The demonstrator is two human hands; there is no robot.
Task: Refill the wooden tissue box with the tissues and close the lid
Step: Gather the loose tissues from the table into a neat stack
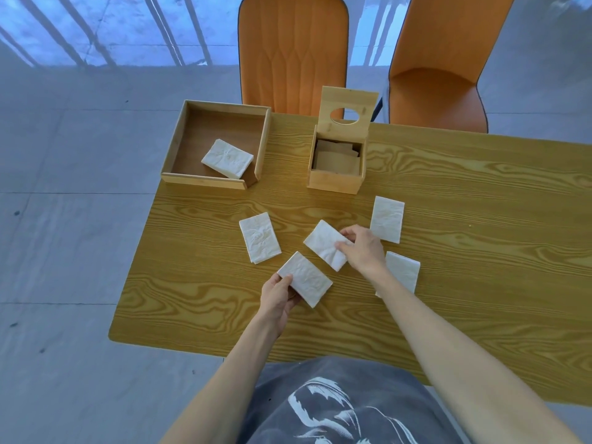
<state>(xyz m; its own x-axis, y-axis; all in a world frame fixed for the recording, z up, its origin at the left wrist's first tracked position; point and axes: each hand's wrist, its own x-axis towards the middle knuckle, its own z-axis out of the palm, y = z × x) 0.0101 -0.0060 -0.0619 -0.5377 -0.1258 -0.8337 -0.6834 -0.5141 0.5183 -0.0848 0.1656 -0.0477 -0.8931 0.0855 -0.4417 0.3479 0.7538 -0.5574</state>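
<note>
Both hands grip folded tissues over the table [448, 219]. Left hand [278, 301] pinches the near corner of one tissue [306, 278], thumb on top. Right hand [362, 248] closes thumb and fingers on the right end of a second tissue [323, 245], which sits just beyond the first. Three more tissues lie loose: one to the left [259, 237], one to the right [387, 218], one partly hidden under the right wrist [404, 270]. Beyond them stands the box [334, 177], its lid [347, 109] raised upright at the back, brownish sheets inside. A tray [205, 181] at the far left corner holds another tissue [227, 158]. Two orange chairs [293, 52] stand behind the table.
</note>
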